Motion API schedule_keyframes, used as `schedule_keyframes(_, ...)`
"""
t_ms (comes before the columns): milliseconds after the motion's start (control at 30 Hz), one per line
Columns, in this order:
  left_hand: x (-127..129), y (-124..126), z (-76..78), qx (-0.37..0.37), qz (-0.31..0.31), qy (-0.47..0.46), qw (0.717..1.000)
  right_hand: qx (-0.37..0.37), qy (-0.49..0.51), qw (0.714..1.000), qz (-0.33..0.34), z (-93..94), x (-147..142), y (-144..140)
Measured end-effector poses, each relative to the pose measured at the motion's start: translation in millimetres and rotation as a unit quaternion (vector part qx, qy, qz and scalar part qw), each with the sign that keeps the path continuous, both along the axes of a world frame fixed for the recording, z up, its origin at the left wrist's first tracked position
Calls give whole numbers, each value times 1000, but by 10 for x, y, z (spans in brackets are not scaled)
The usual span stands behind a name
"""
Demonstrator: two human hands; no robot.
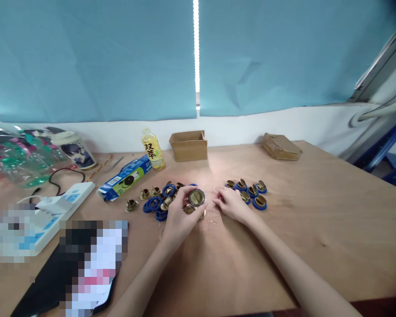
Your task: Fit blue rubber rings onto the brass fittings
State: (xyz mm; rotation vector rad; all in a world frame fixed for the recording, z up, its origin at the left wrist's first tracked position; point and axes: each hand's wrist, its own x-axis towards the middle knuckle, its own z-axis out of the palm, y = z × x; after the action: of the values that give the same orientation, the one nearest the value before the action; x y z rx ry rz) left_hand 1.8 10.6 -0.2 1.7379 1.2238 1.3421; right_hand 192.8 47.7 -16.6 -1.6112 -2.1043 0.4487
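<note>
Between the thumb and fingers of my left hand (pixel 181 216) is a brass-coloured round fitting (pixel 196 198) with a dark blue rim, its face with a raised bar turned toward me. My right hand (pixel 231 204) is just to the right of it, its fingertips curled together near the table; whether they pinch anything is too small to tell. Thin wire rings (pixel 213 222) lie close to both hands. Left of my left hand sits a pile of loose blue rings (pixel 152 204) and bare brass fittings (pixel 131 205). Several brass fittings seated in blue rings (pixel 259 202) stand beyond and right of my right hand.
At the back are an open cardboard box (pixel 188 147), a yellow drink bottle (pixel 153 149) and a flattened brown package (pixel 281 147). A blue-green carton (pixel 125 178), white power strip (pixel 64 211), patterned cup (pixel 75 151), plastic bottles (pixel 18 158) and a blurred-out phone-like item (pixel 97 268) occupy the left.
</note>
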Motion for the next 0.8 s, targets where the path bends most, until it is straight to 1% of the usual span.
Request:
schedule_keyframes(233, 1, -4, 24, 2, 7, -5, 1000, 9, 90, 996, 17, 160, 75, -31)
schedule_keyframes(367, -3, 1, 22, 9, 15, 10, 1000, 16, 115, 993, 11, 191, 115, -57)
schedule_keyframes(533, -14, -2, 33, 7, 33, 10, 999, 46, 101, 994, 2, 111, 40, -85)
schedule_keyframes(667, -46, 11, 57, 0, 68, -5, 998, 59, 74, 995, 31, 3, -129, -128)
schedule_keyframes(800, -70, 27, 87, -4, 78, -32, 996, 65, 48, 995, 55, -63, -241, -156)
